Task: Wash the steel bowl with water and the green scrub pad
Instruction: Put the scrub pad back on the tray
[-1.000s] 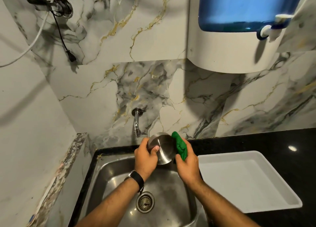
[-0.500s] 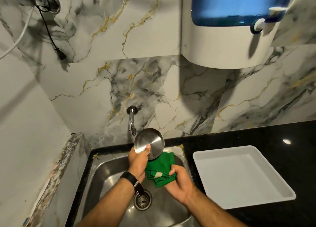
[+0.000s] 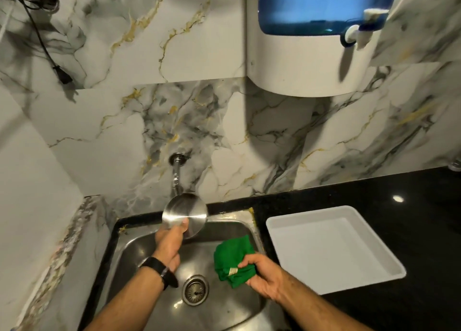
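So the steel bowl [image 3: 185, 214] is up over the back of the sink [image 3: 129, 251], right under the tap [image 3: 176, 173], with its outside bottom facing the camera. The left hand [image 3: 169, 243] has it by the lower rim, thumb pressed on the outside; the fingers go behind the bowl so I can't see them. There's a black watch [image 3: 159, 271] on that wrist. Can't tell if any water is coming out of the tap.

The green scrub pad [image 3: 233, 261] is bunched up in the right hand [image 3: 264, 278], grip pinched around its right edge, held over the right side of the sink and clear of the bowl. It looks more like a soft cloth than a stiff pad, honestly. The drain [image 3: 195, 290] sits in the sink bottom, between the two forearms.

Right of the sink, a white tray [image 3: 331, 278] sits on the black desk [image 3: 411, 206]. Above the sink it's all marble wall [image 3: 112, 121], with a white and blue water unit [image 3: 306, 36] mounted up and to the right, and a black cable [image 3: 42, 46] dangling up to the left.
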The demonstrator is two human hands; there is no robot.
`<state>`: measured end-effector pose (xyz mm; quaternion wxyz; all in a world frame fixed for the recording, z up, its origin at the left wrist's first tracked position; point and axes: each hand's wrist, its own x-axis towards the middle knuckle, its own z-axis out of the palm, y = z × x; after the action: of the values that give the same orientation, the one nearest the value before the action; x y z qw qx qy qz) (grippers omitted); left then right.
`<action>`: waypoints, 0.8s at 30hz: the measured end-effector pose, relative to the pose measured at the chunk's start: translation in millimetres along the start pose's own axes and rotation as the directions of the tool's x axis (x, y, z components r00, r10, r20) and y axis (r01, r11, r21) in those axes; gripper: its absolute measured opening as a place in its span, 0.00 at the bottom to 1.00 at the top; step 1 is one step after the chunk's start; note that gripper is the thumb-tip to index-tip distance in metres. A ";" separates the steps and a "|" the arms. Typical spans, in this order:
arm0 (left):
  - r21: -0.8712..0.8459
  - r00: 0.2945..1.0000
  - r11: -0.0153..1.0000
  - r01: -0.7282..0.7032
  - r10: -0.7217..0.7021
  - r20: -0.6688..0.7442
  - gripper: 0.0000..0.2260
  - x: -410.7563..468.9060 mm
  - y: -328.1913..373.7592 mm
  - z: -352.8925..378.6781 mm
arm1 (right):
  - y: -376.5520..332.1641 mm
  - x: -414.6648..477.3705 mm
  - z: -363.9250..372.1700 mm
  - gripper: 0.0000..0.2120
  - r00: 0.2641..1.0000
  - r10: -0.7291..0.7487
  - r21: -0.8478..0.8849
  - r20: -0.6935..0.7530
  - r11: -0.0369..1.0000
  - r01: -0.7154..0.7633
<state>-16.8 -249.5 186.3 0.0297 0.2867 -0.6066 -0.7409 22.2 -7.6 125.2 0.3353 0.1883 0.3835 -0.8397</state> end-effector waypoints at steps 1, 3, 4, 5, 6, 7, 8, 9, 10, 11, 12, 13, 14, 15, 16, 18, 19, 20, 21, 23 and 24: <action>0.010 1.000 1.000 0.018 -0.018 0.017 0.19 -1.1 -0.5 -1.5 | -3.6 -5.3 -11.9 0.29 0.998 -0.002 -0.013 -0.055 1.000 0.001; 0.005 0.996 0.997 0.076 -0.076 0.055 0.20 0.7 -3.7 -6.9 | -19.7 -21.2 -38.0 0.30 0.986 -0.032 0.026 -0.161 0.999 0.037; 0.004 0.991 0.993 0.117 -0.117 0.058 0.20 1.2 -5.9 -9.8 | -32.4 -31.5 -52.8 0.29 0.974 -0.056 0.048 -0.220 0.996 0.068; 0.012 0.987 0.988 0.153 -0.153 0.050 0.21 0.8 -5.9 -15.9 | -46.7 -39.2 -66.4 0.28 0.959 -0.077 0.046 -0.271 0.995 0.093; 0.017 0.982 0.983 0.182 -0.182 0.053 0.19 2.2 -9.0 -19.0 | -62.4 -49.0 -84.3 0.25 0.942 -0.105 0.019 -0.318 0.993 0.117; 0.022 0.977 0.979 0.201 -0.202 0.064 0.16 2.5 -11.9 -22.4 | -77.8 -58.8 -102.6 0.23 0.924 -0.141 -0.020 -0.356 0.989 0.144; 0.035 0.974 0.977 0.212 -0.214 0.075 0.12 3.6 -15.5 -27.1 | -93.6 -67.6 -119.9 0.21 0.896 -0.174 -0.069 -0.409 0.985 0.160; 0.057 0.971 0.974 0.221 -0.225 0.085 0.12 1.7 -17.9 -29.9 | -110.0 -75.4 -137.7 0.21 0.850 -0.219 -0.149 -0.480 0.975 0.168; 0.067 0.969 0.971 0.228 -0.233 0.082 0.14 0.4 -20.2 -32.4 | -124.7 -81.7 -153.7 0.21 0.790 -0.281 -0.254 -0.546 0.953 0.163; 0.064 0.967 0.970 0.236 -0.241 0.087 0.17 -2.9 -21.1 -31.8 | -137.2 -87.5 -168.2 0.21 0.725 -0.335 -0.356 -0.602 0.925 0.131; 0.036 0.966 0.969 0.245 -0.247 0.077 0.20 -3.4 -23.3 -31.5 | -147.8 -92.2 -181.1 0.20 0.671 -0.375 -0.443 -0.640 0.893 0.076; 0.011 0.965 0.967 0.256 -0.256 0.061 0.22 -6.9 -24.1 -30.2 | -157.7 -94.1 -192.7 0.18 0.621 -0.410 -0.506 -0.668 0.862 0.024; -0.012 0.964 0.964 0.267 -0.266 0.025 0.22 -7.9 -26.2 -28.6 | -166.2 -95.3 -199.7 0.16 0.578 -0.429 -0.535 -0.694 0.845 -0.015; -0.021 0.961 0.961 0.277 -0.277 0.003 0.19 -12.1 -25.2 -26.6 | -172.5 -95.8 -204.5 0.16 0.545 -0.449 -0.548 -0.708 0.836 -0.023; -0.021 0.958 0.958 0.287 -0.288 -0.014 0.15 -12.8 -26.9 -24.0 | -178.6 -93.9 -208.9 0.17 0.493 -0.495 -0.570 -0.716 0.821 -0.003; 0.004 0.954 0.954 0.300 -0.300 -0.025 0.06 -13.0 -30.0 -18.5 | -187.1 -83.6 -212.3 0.18 0.431 -0.550 -0.608 -0.716 0.794 0.003; 0.023 0.951 0.951 0.308 -0.307 -0.021 0.06 -14.0 -31.5 -13.8 | -189.7 -76.4 -211.8 0.17 0.423 -0.562 -0.609 -0.711 0.793 0.028; 0.038 0.949 0.949 0.313 -0.312 -0.034 0.08 -12.0 -34.4 -8.6 | -190.3 -67.7 -214.0 0.17 0.388 -0.550 -0.581 -0.740 0.813 0.044; 0.049 0.948 0.947 0.316 -0.315 -0.040 0.11 -10.4 -36.9 -1.9 | -189.6 -55.5 -224.1 0.18 0.340 -0.561 -0.590 -0.755 0.807 0.023; 0.089 0.950 0.946 0.312 -0.309 -0.047 0.16 -5.9 -44.9 9.3 | -186.6 -40.4 -239.3 0.27 0.287 -0.668 -0.721 -0.687 0.677 -0.150; 0.109 0.950 0.944 0.311 -0.309 -0.036 0.17 -5.4 -48.2 14.1 | -186.3 -31.2 -247.8 0.30 0.337 -0.736 -0.809 -0.587 0.526 -0.262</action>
<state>-4.1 -222.3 145.7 -0.0978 0.3867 -0.5946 -0.6981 -73.0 286.0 82.2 -0.0434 0.3694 0.8592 -0.3515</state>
